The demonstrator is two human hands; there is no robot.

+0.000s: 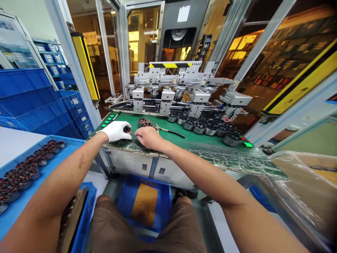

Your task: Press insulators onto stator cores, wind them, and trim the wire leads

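My left hand [115, 131], in a white glove, is closed around a motor stator [127, 130] with dark windings, above the front edge of the green-topped bench [189, 143]. Just to its right, my bare right hand [149, 137] has its fingers pinched together close to the stator; whatever they hold is too small to see. Two stators with reddish wires [142, 121] stand behind my hands, one partly covered by the right hand. Cutting pliers [172, 132] with dark handles lie beside my right hand, their jaws near its knuckles.
Several grey-rimmed stators [199, 128] fill the bench's right side before a clamping machine [167, 95]. Green buttons [107, 122] sit at the left, another [248, 144] at the right. A blue tray [75, 140] of stators is left; a blue crate [165, 200] lies below.
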